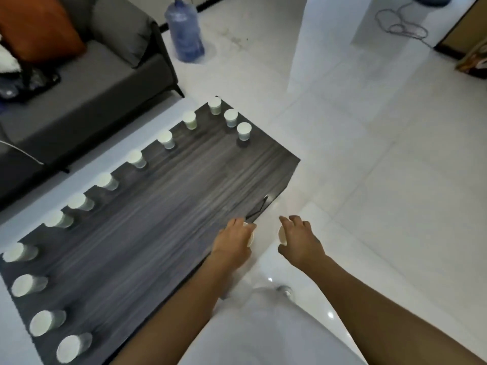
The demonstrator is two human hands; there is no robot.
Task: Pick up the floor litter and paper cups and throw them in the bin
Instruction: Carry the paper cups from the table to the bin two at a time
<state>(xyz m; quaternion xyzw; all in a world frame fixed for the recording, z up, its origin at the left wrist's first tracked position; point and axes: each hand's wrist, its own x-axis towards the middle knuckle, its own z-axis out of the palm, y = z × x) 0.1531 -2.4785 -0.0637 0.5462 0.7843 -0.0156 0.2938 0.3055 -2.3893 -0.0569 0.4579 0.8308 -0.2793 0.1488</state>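
Closest in, both arms reach out over the near right corner of the dark wood-grain counter [163,206]. The left hand [233,239] is curled over a paper cup [250,237] right at the counter's edge, and the right hand [300,239], just off the counter above the white floor [369,180], grips a second cup [282,236]; only a sliver of each cup's rim shows between fingers and palm. A thin dark cord [259,210] lies on the counter just beyond the left hand.

Farther out, upright cups stand in a line along the left and far edges, from the nearest cup [71,347] round to the corner cluster [230,118]. They lie left and ahead of the left hand, so that arm looks the nearer one for them.

No bin is in sight. Beyond are a grey sofa [87,83] and a blue water jug [185,32].
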